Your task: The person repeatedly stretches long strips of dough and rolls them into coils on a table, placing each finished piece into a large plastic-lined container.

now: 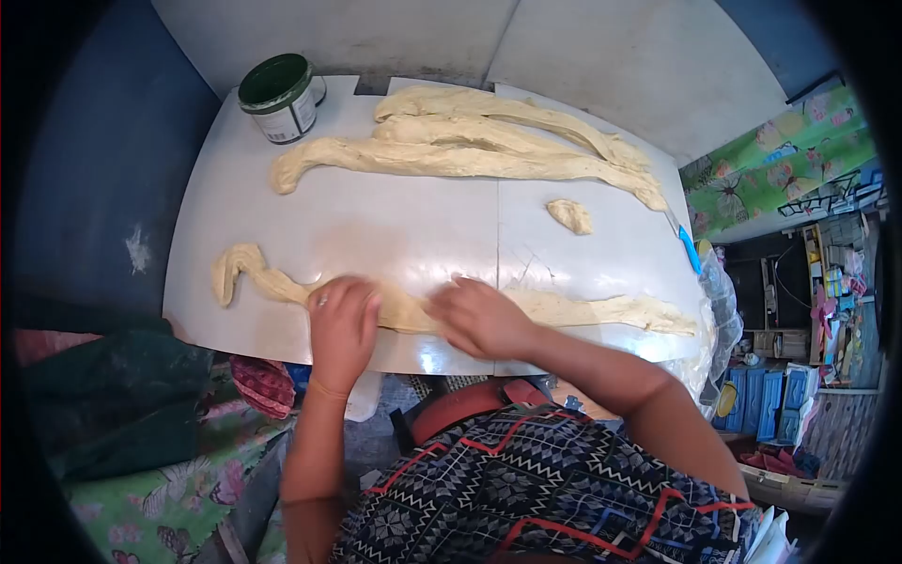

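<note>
head view: dough strip beneath left hand and right hand; grips can't be told.

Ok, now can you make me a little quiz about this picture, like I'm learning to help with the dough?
1. Multiple choice: what colour is the rim of the bucket? A red, B green, C yellow.
2. True or false: the left hand and right hand are both at the near dough strip.
3. Short answer: where does the small dough lump lie?

Key: 1. B. 2. True. 3. Between the near dough strip and the far dough strips, touching neither.
</note>
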`<action>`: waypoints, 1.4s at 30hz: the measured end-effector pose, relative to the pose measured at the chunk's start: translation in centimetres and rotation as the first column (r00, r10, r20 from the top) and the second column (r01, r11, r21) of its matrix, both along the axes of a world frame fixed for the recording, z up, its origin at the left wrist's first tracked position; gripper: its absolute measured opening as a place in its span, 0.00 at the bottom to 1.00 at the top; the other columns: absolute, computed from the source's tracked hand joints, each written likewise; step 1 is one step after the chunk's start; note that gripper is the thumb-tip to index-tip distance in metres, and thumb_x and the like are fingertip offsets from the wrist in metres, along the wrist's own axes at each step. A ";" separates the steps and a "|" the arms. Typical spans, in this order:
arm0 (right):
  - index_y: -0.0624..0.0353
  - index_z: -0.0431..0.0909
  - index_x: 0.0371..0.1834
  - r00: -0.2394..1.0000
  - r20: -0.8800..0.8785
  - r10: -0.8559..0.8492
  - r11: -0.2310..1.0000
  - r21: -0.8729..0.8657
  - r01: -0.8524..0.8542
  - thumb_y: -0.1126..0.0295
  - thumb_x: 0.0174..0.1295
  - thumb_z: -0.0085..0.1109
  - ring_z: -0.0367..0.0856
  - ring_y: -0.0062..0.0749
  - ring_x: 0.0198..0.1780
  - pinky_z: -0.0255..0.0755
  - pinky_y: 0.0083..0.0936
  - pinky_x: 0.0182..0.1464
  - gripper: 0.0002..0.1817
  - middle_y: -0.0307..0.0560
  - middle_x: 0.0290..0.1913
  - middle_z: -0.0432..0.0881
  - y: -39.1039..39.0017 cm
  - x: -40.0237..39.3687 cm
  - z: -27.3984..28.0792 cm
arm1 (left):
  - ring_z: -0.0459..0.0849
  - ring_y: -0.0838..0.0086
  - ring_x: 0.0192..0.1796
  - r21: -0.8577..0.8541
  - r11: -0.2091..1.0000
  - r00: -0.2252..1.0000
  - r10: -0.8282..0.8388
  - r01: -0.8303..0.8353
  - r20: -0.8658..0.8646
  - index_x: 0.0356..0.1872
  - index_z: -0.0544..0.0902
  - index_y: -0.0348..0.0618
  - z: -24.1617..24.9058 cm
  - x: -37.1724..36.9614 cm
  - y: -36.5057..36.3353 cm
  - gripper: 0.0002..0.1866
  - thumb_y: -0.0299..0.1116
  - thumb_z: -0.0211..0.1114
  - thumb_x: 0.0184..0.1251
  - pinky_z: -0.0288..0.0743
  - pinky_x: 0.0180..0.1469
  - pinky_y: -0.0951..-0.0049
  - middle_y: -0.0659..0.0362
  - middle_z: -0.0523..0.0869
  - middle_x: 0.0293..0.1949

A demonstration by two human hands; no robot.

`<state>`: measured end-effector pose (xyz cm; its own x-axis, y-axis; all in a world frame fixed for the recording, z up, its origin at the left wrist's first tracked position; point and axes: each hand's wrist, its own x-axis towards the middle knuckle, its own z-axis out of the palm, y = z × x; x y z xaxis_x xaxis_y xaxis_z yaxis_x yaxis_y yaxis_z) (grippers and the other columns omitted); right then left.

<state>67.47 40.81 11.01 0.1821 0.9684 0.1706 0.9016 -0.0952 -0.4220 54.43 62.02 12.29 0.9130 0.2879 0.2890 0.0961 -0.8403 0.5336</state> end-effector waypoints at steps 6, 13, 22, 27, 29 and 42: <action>0.54 0.65 0.70 0.990 -0.013 -0.137 0.986 -0.097 0.135 0.56 0.66 0.53 0.59 0.39 0.74 0.42 0.47 0.76 0.30 0.46 0.71 0.65 -7.7 -3.1 -3.1 | 0.49 0.56 0.78 0.408 0.844 0.938 -0.313 0.348 -0.151 0.73 0.60 0.51 -5.8 12.1 -3.2 0.35 0.57 0.48 0.71 0.37 0.74 0.42 0.52 0.56 0.75; 0.54 0.70 0.66 0.984 -0.049 -0.173 0.984 0.040 0.175 0.56 0.66 0.52 0.60 0.39 0.74 0.43 0.46 0.76 0.26 0.47 0.70 0.67 -8.3 -3.1 -3.9 | 0.41 0.59 0.80 0.425 0.773 0.881 -0.438 0.471 -0.179 0.76 0.54 0.54 -7.4 14.0 -5.3 0.38 0.59 0.49 0.68 0.32 0.73 0.36 0.53 0.46 0.78; 0.51 0.74 0.61 0.955 -0.053 -0.292 0.935 0.196 0.297 0.56 0.65 0.54 0.61 0.38 0.73 0.44 0.48 0.76 0.23 0.45 0.67 0.70 -11.5 -5.3 -4.7 | 0.43 0.54 0.79 0.486 0.749 0.891 -0.410 0.451 -0.196 0.73 0.61 0.54 -7.9 17.1 -7.8 0.36 0.55 0.56 0.66 0.32 0.73 0.35 0.48 0.48 0.77; 0.52 0.75 0.60 0.848 -0.077 -0.524 0.847 0.059 0.528 0.57 0.63 0.57 0.62 0.40 0.72 0.45 0.50 0.75 0.23 0.46 0.65 0.71 -16.7 -4.3 -3.7 | 0.42 0.52 0.79 0.436 0.748 0.863 -0.469 0.501 -0.187 0.75 0.57 0.55 -6.9 18.5 -13.6 0.36 0.56 0.52 0.69 0.32 0.73 0.36 0.48 0.47 0.77; 0.52 0.75 0.60 0.809 -0.087 -0.581 0.806 0.076 0.587 0.57 0.62 0.58 0.62 0.41 0.71 0.45 0.50 0.75 0.24 0.46 0.65 0.72 -18.7 -3.6 -3.7 | 0.42 0.51 0.79 0.446 0.688 0.811 -0.552 0.573 -0.192 0.75 0.56 0.55 -7.1 18.9 -15.6 0.36 0.56 0.51 0.70 0.32 0.73 0.35 0.48 0.46 0.77; 0.52 0.78 0.55 0.737 -0.031 -0.676 0.729 0.123 0.674 0.60 0.59 0.61 0.67 0.37 0.66 0.51 0.48 0.72 0.20 0.44 0.62 0.73 -21.9 -3.1 -4.2 | 0.42 0.53 0.79 0.380 0.627 0.692 -0.720 0.680 -0.050 0.74 0.58 0.58 -8.2 20.8 -26.2 0.30 0.50 0.49 0.73 0.35 0.72 0.34 0.51 0.47 0.77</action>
